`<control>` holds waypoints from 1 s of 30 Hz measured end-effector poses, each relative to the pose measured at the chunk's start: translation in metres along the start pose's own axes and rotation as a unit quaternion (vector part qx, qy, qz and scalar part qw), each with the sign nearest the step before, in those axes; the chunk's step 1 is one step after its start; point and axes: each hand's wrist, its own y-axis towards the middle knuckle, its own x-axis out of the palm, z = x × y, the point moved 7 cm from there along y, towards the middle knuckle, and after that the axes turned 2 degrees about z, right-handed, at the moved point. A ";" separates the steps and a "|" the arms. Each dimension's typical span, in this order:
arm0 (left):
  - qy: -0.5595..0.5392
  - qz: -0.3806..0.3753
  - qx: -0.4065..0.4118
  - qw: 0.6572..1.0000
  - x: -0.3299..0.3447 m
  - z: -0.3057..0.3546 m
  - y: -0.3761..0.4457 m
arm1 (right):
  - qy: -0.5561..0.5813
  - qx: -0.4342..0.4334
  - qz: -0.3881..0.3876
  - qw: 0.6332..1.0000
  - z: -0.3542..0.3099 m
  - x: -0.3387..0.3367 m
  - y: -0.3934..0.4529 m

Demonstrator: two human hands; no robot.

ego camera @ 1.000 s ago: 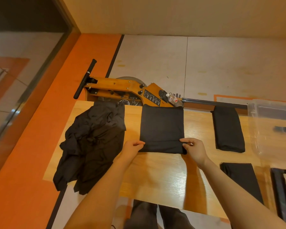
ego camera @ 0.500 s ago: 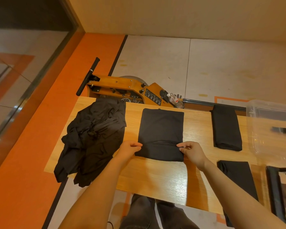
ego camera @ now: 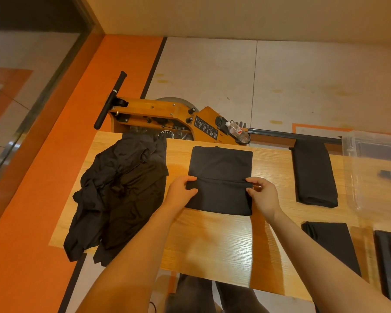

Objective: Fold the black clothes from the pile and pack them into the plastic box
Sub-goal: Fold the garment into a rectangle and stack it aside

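- The half-folded black garment [ego camera: 220,179] lies flat at the middle of the wooden table [ego camera: 212,240], directly at 12 o'clock from me, its long axis running from 6 to 12.
- My left hand [ego camera: 182,192] pinches the lifted near hem at its left edge; my right hand [ego camera: 262,195] pinches the same hem at its right edge. Both sets of fingers are curled onto cloth.
- The turned-over hem sits about halfway up the garment, and the far edge is at 12 o'clock from my fingers, so I judge the fold must travel straight away from me. Both hands are equally near.
- The cloth looks matte, smooth and limp, with square sides and 1 crease line across the middle.
- The unfolded pile of black clothes [ego camera: 120,195] is at 9 o'clock, spilling over the table's left edge.
- 2 folded pieces sit at 3 o'clock [ego camera: 314,175] and 4 o'clock [ego camera: 332,245].
- The clear plastic box [ego camera: 370,168] stands at 2 o'clock, beyond them.
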 end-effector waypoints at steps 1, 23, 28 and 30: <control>0.014 -0.002 0.004 1.000 0.001 0.000 0.001 | -0.005 0.000 0.010 1.000 0.001 0.000 0.001; 0.070 0.100 0.058 0.991 -0.004 0.000 -0.008 | -0.267 -0.190 0.116 0.938 -0.024 0.002 -0.023; 0.298 0.111 0.179 0.931 0.002 0.005 -0.019 | -0.380 -0.287 0.039 0.878 -0.010 0.026 -0.036; 0.371 0.057 0.200 0.905 0.012 0.001 -0.018 | -0.407 -0.279 0.013 0.870 0.003 0.030 -0.036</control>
